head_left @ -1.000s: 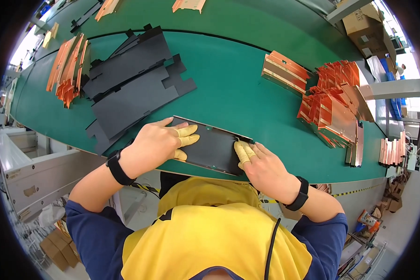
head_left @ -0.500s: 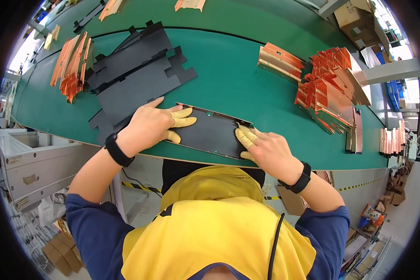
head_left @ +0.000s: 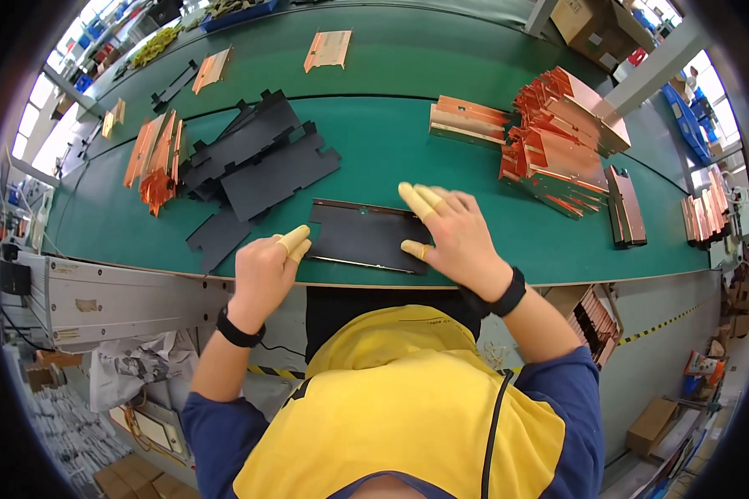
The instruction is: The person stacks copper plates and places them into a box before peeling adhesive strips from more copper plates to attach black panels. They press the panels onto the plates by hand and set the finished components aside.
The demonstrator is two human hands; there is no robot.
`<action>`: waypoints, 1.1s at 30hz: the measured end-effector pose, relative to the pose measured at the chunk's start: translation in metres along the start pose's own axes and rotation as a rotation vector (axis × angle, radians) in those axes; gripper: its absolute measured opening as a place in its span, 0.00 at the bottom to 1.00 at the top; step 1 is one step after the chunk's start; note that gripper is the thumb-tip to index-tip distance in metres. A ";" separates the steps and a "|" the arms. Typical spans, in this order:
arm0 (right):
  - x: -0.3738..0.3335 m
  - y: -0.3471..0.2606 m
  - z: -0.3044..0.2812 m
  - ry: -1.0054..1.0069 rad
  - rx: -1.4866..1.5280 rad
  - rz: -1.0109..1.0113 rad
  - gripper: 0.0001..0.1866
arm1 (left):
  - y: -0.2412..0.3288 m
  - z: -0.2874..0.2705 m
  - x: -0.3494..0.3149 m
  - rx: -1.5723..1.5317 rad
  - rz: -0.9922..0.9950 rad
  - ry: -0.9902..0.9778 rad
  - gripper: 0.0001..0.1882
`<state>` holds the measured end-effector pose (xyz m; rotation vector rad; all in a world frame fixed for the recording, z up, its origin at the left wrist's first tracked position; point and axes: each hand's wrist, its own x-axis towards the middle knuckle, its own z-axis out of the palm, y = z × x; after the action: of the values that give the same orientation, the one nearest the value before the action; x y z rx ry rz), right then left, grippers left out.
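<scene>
A shallow metal channel lined with a dark sheet (head_left: pixel 362 237) lies lengthwise before me on the green table, its two long edges turned up. My right hand (head_left: pixel 453 237) is over its right end, fingers stretched past the far edge and thumb apart above the dark sheet. Beside the left end is my left hand (head_left: pixel 266 270), its fingers curled and thumb and forefinger close together; whether anything is between them is hidden. Yellow finger covers sit on fingers of both hands. Loose dark cut sheets (head_left: pixel 279 179) overlap in a pile at the left.
Copper-coloured bent channels (head_left: pixel 558 158) are heaped at the right, with a single dark-lined channel (head_left: pixel 626 208) beside them. Another copper stack (head_left: pixel 156 162) stands at the far left. A copper piece (head_left: pixel 328 50) lies on the far table. The table's front edge (head_left: pixel 549 284) runs close to my body.
My left hand has come off the sheet and moved to the channel's left end, its fingers drawn together. The right hand has lifted and stretched its fingers over the far edge. The view has shifted.
</scene>
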<state>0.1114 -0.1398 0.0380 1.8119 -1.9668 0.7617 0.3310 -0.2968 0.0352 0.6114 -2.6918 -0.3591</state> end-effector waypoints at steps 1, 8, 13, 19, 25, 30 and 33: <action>0.001 0.002 0.002 0.005 0.004 0.007 0.18 | 0.002 0.006 -0.004 -0.004 0.039 0.131 0.10; -0.006 0.028 0.024 -0.492 0.103 0.175 0.09 | 0.061 0.036 0.015 -0.017 0.199 0.049 0.19; -0.005 0.035 0.033 -0.419 0.220 0.159 0.10 | 0.070 0.048 0.021 -0.046 0.153 -0.151 0.32; 0.015 0.036 0.033 -0.602 0.134 0.138 0.07 | 0.069 0.057 0.025 0.072 0.198 -0.251 0.45; 0.042 0.036 0.039 -0.795 0.080 -0.113 0.08 | 0.095 0.076 0.022 0.251 0.092 -0.284 0.45; 0.060 0.039 0.047 -0.996 0.128 -0.229 0.08 | 0.097 0.079 0.021 0.352 0.091 -0.312 0.50; 0.062 0.039 0.049 -1.011 0.148 -0.260 0.08 | 0.097 0.079 0.020 0.374 0.093 -0.315 0.52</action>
<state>0.0705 -0.2179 0.0302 2.8160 -2.1191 -0.1770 0.2470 -0.2084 0.0002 0.5660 -3.1096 0.0873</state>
